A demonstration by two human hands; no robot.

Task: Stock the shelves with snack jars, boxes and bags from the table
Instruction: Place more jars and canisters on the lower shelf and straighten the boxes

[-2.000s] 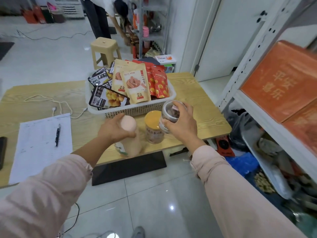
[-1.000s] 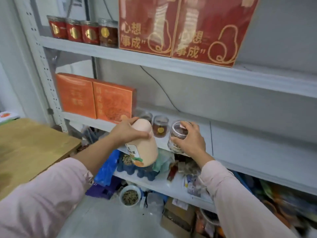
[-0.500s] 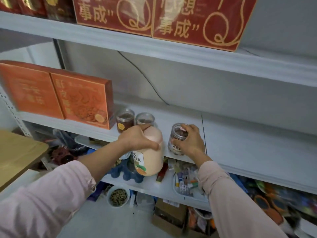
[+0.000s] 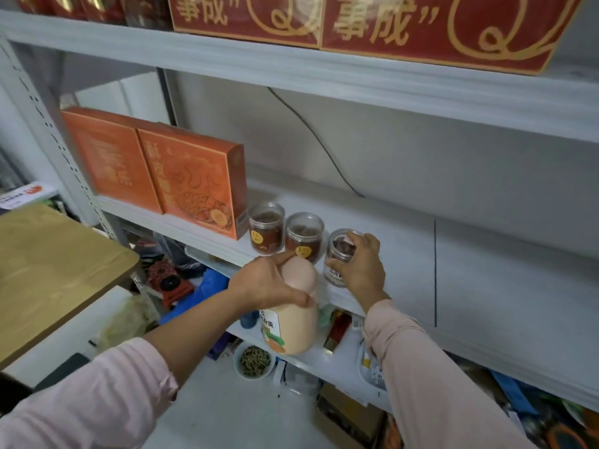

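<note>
Since half a second earlier, the small clear plastic jar with a silver rim [image 4: 338, 254] had closed in on the row of jars, and the view had swung left so the wooden table [image 4: 55, 270] was back in shot.

Landmark: middle grey metal shelf board [image 4: 486, 270].
- Two orange cardboard boxes [image 4: 194, 189] stood upright at the board's left end.
- The tall peach plastic canister with a printed label [image 4: 291, 322] hung in front of the board. Its long axis was near vertical, its cap was about level with the front lip, and its body was below the lip, so it was not yet on the shelf.
- Two clear round jars of brown snacks [image 4: 266, 228] stood on the board just right of the boxes.
- The silver-rimmed jar was upright just right of that pair, at the board's front edge. Whether its base was fully seated could not be told.

Hands:
- The left hand [image 4: 265, 283] had its fingers clenched round the canister's upper part, with the thumb across the front.
- The right hand [image 4: 359, 270] had its fingers curled round the silver-rimmed jar's right side and rim, grasping it.

Judgement:
- The silver-rimmed jar was at the point of release.
- The canister sat directly in front of the second brown jar, so it needed lifting above the lip.
- It also needed shifting right, to the bare board beyond the right hand.
- The left hand was the only one carrying it.
- There was a risk of clipping the front-row jars.
</note>
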